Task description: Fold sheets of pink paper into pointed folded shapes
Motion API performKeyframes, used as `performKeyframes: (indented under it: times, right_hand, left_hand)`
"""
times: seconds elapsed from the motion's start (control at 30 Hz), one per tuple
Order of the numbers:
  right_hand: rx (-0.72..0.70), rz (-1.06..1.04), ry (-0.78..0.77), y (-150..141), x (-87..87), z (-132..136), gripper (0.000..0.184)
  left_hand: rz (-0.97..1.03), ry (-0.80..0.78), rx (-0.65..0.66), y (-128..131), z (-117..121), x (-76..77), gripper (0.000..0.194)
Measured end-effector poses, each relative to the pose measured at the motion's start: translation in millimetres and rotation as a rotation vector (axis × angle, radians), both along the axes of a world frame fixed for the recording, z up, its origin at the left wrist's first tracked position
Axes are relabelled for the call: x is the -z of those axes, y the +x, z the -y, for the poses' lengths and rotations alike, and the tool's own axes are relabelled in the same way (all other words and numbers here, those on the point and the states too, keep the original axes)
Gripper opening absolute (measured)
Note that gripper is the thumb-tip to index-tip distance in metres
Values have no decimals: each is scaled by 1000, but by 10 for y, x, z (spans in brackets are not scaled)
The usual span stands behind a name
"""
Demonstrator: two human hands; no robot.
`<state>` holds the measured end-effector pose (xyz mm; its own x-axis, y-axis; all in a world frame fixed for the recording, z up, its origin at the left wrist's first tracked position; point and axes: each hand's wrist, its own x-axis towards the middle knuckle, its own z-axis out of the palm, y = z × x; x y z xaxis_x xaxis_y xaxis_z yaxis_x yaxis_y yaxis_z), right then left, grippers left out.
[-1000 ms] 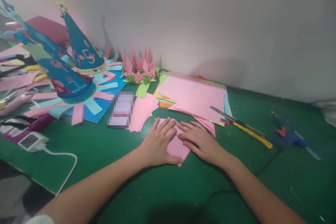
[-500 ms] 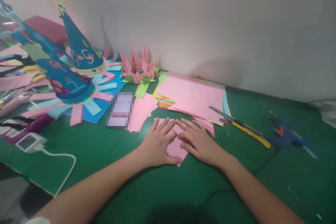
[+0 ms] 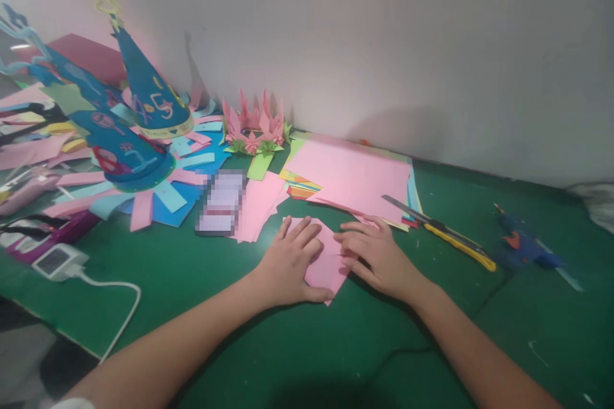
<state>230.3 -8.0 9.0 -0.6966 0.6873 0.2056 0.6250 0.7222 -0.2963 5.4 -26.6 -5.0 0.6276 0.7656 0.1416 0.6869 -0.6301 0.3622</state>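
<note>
A folded piece of pink paper (image 3: 327,268) lies on the green table, its lower end coming to a point toward me. My left hand (image 3: 292,262) rests on its left side with fingers spread and thumb stretched along the lower edge. At the paper's right edge is my right hand (image 3: 377,255), fingers apart and lightly bent, the fingertips touching or just over the edge. Part of the paper is covered by my left hand. Behind the hands lies a stack of coloured paper sheets (image 3: 355,169), with a pink one on top.
A yellow utility knife (image 3: 458,246) with its blade out lies on the right, its tip on the paper stack. Farther right is a blue glue gun (image 3: 530,246). Left stand decorated blue cone hats (image 3: 148,89), a pink paper crown (image 3: 254,124) and a blurred phone (image 3: 220,201).
My right hand has slid to the right across the pink paper, uncovering more of its middle. My left hand has stayed in place on the paper.
</note>
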Motion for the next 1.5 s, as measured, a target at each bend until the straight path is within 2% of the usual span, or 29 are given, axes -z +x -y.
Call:
performKeyframes:
  times: [0.2,0.37,0.43,0.57,0.63,0.77,0.93,1.07,1.3,1.5]
  right_hand:
    - [-34,-88,125,99,-9,28,25]
    - [-65,-108,147,127,14,29,26]
    - [-20,-151,132,139,36,19,28]
    - [170,-349,123,152,89,0,28]
    - [187,-385,103,145,103,2,29]
    - [106,-333,69,132,112,14,29]
    - [115,-303,23,115,134,-12,25]
    - [69,-122,-48,21,124,-39,23]
    - [98,85,11,-193,125,-2,52]
    - [95,121,-40,-252,106,17,52]
  left_hand:
    - [7,10,-1,-3,2,6,65]
    - [17,3,-1,-4,0,8,67]
    - [17,0,-3,-7,1,9,67]
    - [21,2,-6,-7,5,13,68]
    - [24,5,-5,-6,5,16,68]
    - [28,7,-1,-7,3,29,68]
    - [20,7,4,-11,5,40,69]
    - [22,14,6,-11,9,48,68]
    - [14,17,4,-6,-3,50,68]
    - [2,-1,9,-3,-3,2,64]
